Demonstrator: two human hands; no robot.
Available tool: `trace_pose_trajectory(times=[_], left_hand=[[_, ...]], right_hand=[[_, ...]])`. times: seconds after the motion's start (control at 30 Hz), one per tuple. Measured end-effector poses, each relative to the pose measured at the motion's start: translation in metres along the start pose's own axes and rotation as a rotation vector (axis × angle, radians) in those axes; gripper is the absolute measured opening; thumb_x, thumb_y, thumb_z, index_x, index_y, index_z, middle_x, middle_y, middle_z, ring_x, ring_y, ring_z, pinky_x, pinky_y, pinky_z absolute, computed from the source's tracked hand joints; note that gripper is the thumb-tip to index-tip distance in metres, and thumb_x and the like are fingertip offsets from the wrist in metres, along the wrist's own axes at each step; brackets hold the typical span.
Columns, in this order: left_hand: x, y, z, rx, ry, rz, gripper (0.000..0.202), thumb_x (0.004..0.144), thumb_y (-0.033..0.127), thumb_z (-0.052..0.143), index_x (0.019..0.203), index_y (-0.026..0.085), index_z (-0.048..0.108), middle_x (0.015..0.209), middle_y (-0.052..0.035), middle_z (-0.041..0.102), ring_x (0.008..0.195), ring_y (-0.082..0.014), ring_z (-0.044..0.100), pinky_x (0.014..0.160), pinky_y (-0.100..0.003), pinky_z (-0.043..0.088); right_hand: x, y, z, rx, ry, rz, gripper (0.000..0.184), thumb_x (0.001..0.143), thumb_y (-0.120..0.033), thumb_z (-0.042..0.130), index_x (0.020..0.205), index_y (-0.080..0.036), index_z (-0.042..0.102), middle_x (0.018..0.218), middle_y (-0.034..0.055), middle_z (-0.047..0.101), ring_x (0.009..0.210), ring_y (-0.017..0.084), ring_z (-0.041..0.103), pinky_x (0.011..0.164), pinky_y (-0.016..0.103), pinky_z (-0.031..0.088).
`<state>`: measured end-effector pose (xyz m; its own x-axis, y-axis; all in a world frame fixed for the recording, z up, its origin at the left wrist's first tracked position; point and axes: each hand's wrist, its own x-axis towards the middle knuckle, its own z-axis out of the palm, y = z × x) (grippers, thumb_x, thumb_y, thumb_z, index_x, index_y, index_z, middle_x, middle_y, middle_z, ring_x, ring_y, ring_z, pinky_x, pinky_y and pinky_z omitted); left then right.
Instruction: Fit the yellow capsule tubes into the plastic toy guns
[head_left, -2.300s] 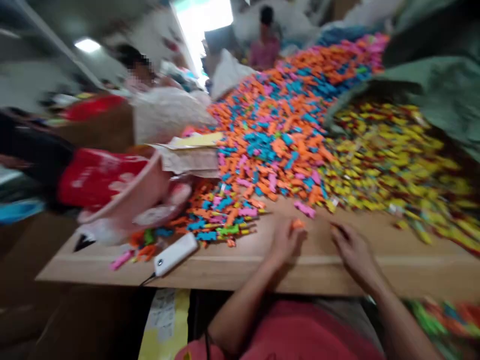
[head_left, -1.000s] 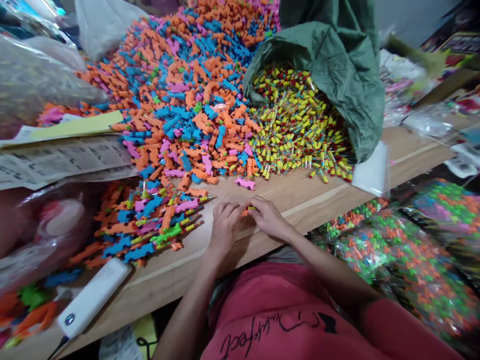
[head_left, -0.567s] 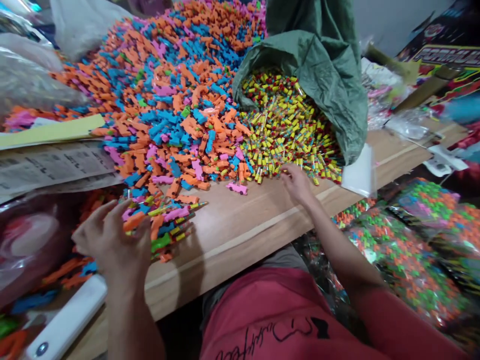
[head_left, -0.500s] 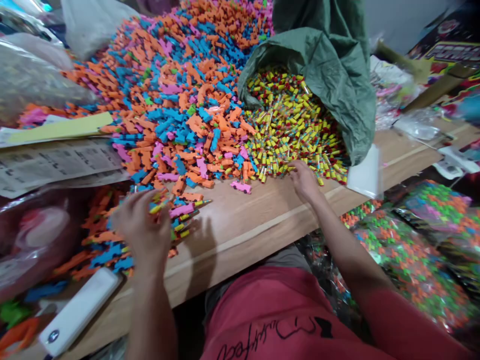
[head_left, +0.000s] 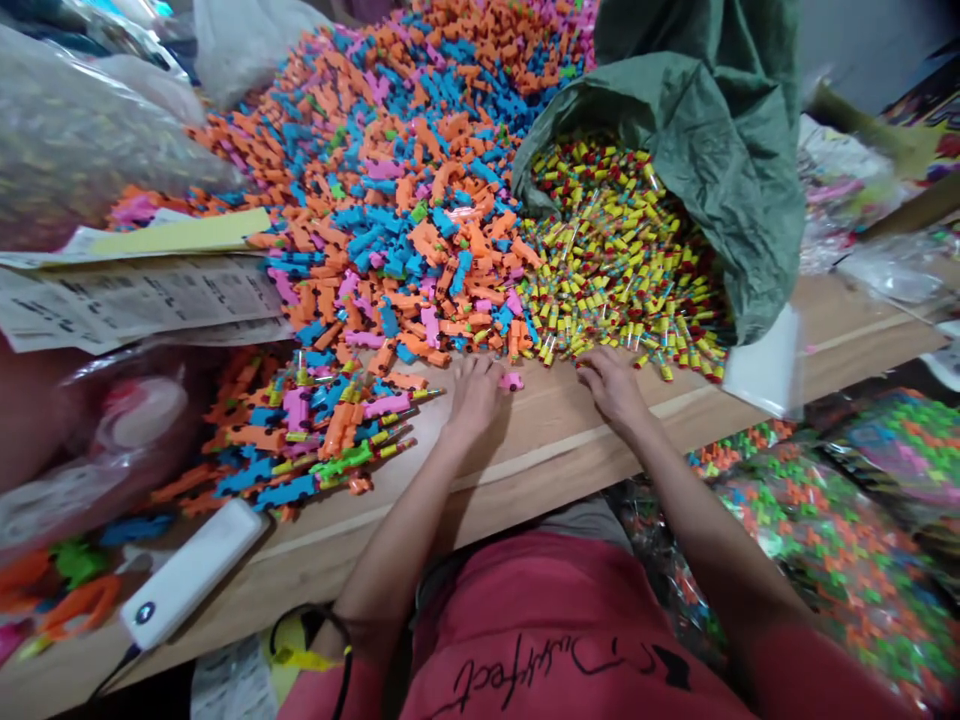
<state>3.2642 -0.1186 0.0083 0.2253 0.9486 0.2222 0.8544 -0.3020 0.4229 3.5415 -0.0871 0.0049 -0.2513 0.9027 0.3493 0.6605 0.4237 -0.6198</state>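
The left hand (head_left: 476, 395) is placed palm down at the near edge of a large heap of toy cars (head_left: 420, 220), in which orange, blue, pink and a few green ones are mixed. A pink toy car (head_left: 512, 382) is seen on the tabletop (head_left: 555, 435) just beside its fingers, partly covered by them; whether the car is gripped cannot be told. The right hand (head_left: 613, 388) is set at the front edge of a spread of yellow tubes (head_left: 622, 260) with red ends. Its thumb and forefinger are brought near each other, but whether they are closed on a tube cannot be made out. A bare strip of wood is left between the two hands.

The tubes are partly enclosed by the mouth of a green sack (head_left: 742, 190). To the left, a smaller cluster (head_left: 322, 430) is formed by cars and yellow-ended tubes lying together, many of them pointed to the right. Printed papers (head_left: 142, 295) are propped behind that cluster, and a white device (head_left: 193, 572) with a cable is laid in front of it. Beyond the right edge of the tabletop, clear bags (head_left: 817, 530) are filled with brightly coloured pieces
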Motion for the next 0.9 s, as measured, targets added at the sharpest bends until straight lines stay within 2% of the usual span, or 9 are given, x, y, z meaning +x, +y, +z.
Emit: trace_pose_trajectory(times=[0.1, 0.2, 0.27, 0.33, 0.47, 0.57, 0.7, 0.9], left_hand=[[-0.014, 0.003, -0.001, -0.076, -0.013, -0.065, 0.013, 0.089, 0.014, 0.064, 0.102, 0.018, 0.066, 0.104, -0.0124, 0.068, 0.106, -0.0326, 0.058, 0.093, -0.048, 0.046], [-0.029, 0.008, -0.002, -0.279, 0.022, -0.145, 0.023, 0.091, 0.016, 0.065, 0.114, 0.019, 0.062, 0.104, -0.0094, 0.069, 0.099, -0.0268, 0.063, 0.088, -0.041, 0.051], [-0.037, 0.012, -0.005, -0.398, 0.066, -0.137, 0.033, 0.093, 0.017, 0.064, 0.126, 0.019, 0.061, 0.112, -0.0096, 0.069, 0.101, -0.0239, 0.064, 0.088, -0.038, 0.053], [-0.043, 0.016, -0.011, -0.449, 0.080, -0.083, 0.033, 0.097, 0.018, 0.061, 0.130, 0.020, 0.062, 0.115, -0.0095, 0.068, 0.104, -0.0229, 0.064, 0.091, -0.036, 0.054], [-0.047, 0.024, -0.021, -0.480, 0.075, -0.037, 0.022, 0.101, 0.029, 0.061, 0.119, 0.019, 0.070, 0.108, -0.0085, 0.068, 0.102, -0.0227, 0.064, 0.089, -0.035, 0.053], [-0.048, 0.026, -0.024, -0.471, 0.091, -0.030, 0.019, 0.101, 0.030, 0.061, 0.111, 0.018, 0.071, 0.104, -0.0078, 0.068, 0.098, -0.0223, 0.063, 0.086, -0.034, 0.052], [-0.050, 0.024, -0.025, -0.385, 0.109, 0.008, 0.018, 0.102, 0.024, 0.056, 0.112, 0.020, 0.071, 0.105, -0.0081, 0.071, 0.101, -0.0237, 0.062, 0.091, -0.037, 0.050], [-0.053, 0.021, -0.025, -0.266, 0.087, 0.057, 0.028, 0.099, 0.015, 0.051, 0.118, 0.020, 0.071, 0.108, -0.0088, 0.073, 0.105, -0.0259, 0.061, 0.092, -0.040, 0.048]], right_hand=[[-0.010, -0.031, 0.010, 0.097, -0.032, 0.020, 0.016, 0.100, -0.029, 0.055, 0.103, -0.024, 0.070, 0.103, 0.0093, 0.069, 0.104, 0.030, 0.057, 0.099, 0.047, 0.044], [-0.022, -0.055, 0.027, 0.276, -0.128, 0.091, 0.018, 0.101, -0.030, 0.054, 0.110, -0.023, 0.067, 0.103, 0.0074, 0.069, 0.098, 0.025, 0.061, 0.093, 0.040, 0.048], [-0.028, -0.065, 0.038, 0.393, -0.180, 0.131, 0.021, 0.101, -0.031, 0.054, 0.114, -0.021, 0.067, 0.104, 0.0065, 0.070, 0.094, 0.022, 0.063, 0.087, 0.035, 0.050], [-0.032, -0.072, 0.045, 0.482, -0.212, 0.161, 0.025, 0.101, -0.032, 0.055, 0.119, -0.021, 0.067, 0.107, 0.0066, 0.071, 0.095, 0.021, 0.064, 0.085, 0.033, 0.051], [-0.033, -0.083, 0.046, 0.596, -0.239, 0.195, 0.031, 0.101, -0.037, 0.058, 0.125, -0.021, 0.070, 0.116, 0.0077, 0.072, 0.102, 0.021, 0.065, 0.087, 0.033, 0.053], [-0.032, -0.090, 0.042, 0.632, -0.235, 0.190, 0.031, 0.100, -0.038, 0.060, 0.123, -0.021, 0.072, 0.115, 0.0078, 0.071, 0.106, 0.022, 0.065, 0.092, 0.035, 0.053], [-0.033, -0.093, 0.039, 0.651, -0.265, 0.196, 0.033, 0.101, -0.037, 0.057, 0.124, -0.022, 0.074, 0.106, 0.0067, 0.068, 0.094, 0.020, 0.065, 0.084, 0.032, 0.055], [-0.034, -0.097, 0.038, 0.757, -0.328, 0.279, 0.037, 0.097, -0.041, 0.061, 0.126, -0.022, 0.074, 0.109, 0.0054, 0.070, 0.080, 0.016, 0.064, 0.074, 0.029, 0.056]])
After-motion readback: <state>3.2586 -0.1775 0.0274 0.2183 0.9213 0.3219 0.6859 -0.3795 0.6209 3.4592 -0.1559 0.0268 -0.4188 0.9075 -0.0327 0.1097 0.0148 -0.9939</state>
